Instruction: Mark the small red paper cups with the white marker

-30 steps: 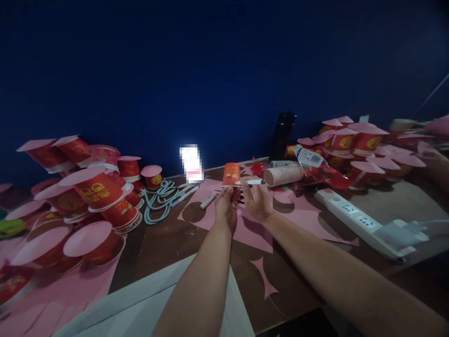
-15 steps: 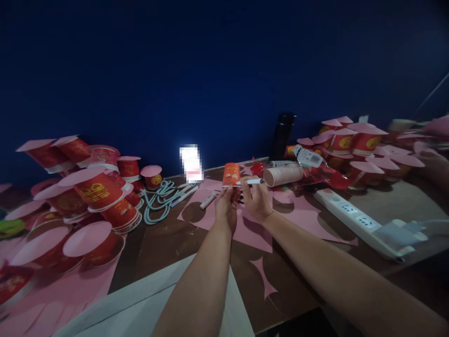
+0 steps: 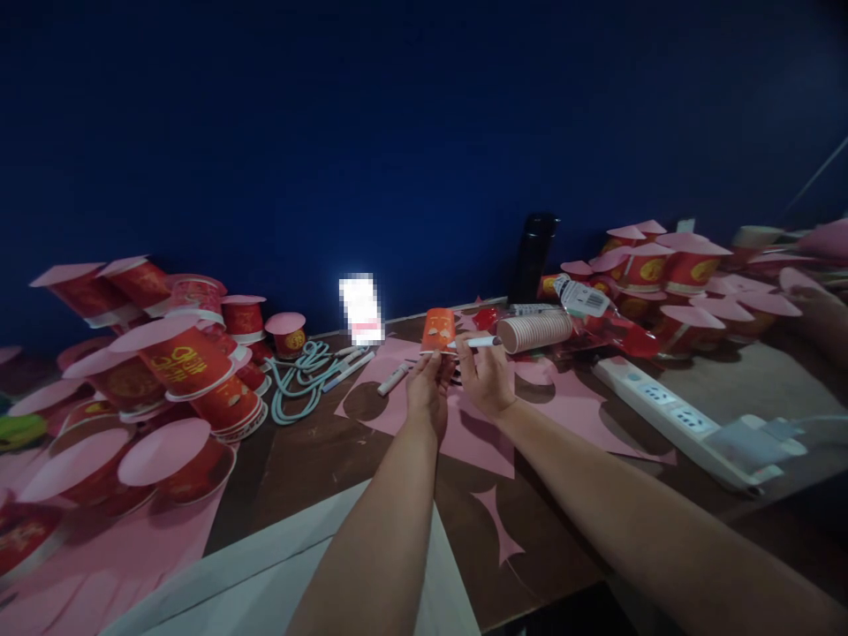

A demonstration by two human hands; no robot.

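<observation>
A red paper cup [image 3: 440, 325] with small pale marks on its side is upside down, its rim toward me. My left hand [image 3: 429, 382] is closed on it near that rim. A white marker pen [image 3: 482, 342] is pinched in my right hand [image 3: 487, 375], its tip pointing left at the cup's lower right side. Whether the tip touches the cup, I cannot tell. Below both hands lies pink paper [image 3: 473, 437] with round pieces cut out. Another marker [image 3: 393, 378] rests on the paper, left of my left hand.
Red cups topped with pink discs pile up at left [image 3: 178, 362] and right [image 3: 689, 265]. A stack of cups [image 3: 535, 331], a black bottle [image 3: 535, 252] and a power strip [image 3: 669, 411] stand or lie to the right. A looped cable [image 3: 284, 397] and a bright screen [image 3: 361, 309] are left.
The cup has shifted very slightly to the right, and the marker with it. Both hands keep their hold; the surroundings look the same.
</observation>
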